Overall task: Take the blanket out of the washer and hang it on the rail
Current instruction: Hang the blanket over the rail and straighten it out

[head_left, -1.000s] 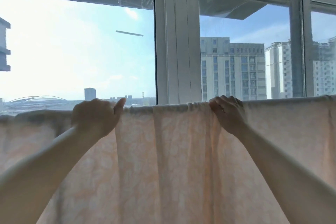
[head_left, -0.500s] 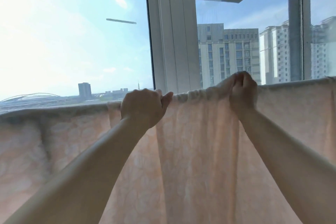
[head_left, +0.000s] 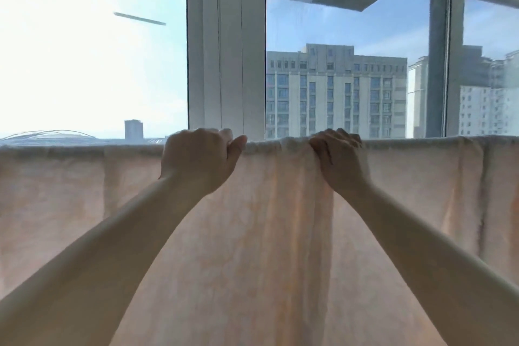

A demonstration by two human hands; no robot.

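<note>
The pale peach, faintly patterned, thin cloth blanket [head_left: 266, 247] is already out of the washer & draped over the rail, spanning the view from left edge to right edge, top fold running level just below the window sill line. By the look of it the task is nearly done: what's left seems only evening out the bunched vertical pleats near the middle & letting go.

The white-framed window w/ a broad centre post [head_left: 224, 45] stands behind, w/ a grey multi-storey apartment block [head_left: 334, 90] outside.

Left hand [head_left: 198, 159] is clenched over the top fold, thumb pointing right along it, grasping blanket & probably the rail under it. Right hand [head_left: 338, 159] is curled over the fold just beside it, pinching a gather of cloth that hangs down in a tight pleat.

Hidden: the rail itself, fully wrapped by cloth, so its shape & material can't be told. Blanket's bottom hem & far side are cut off or out of sight; whether both halves hang evenly can't be judged. Washer not in view. Fingertips are behind the fold.
</note>
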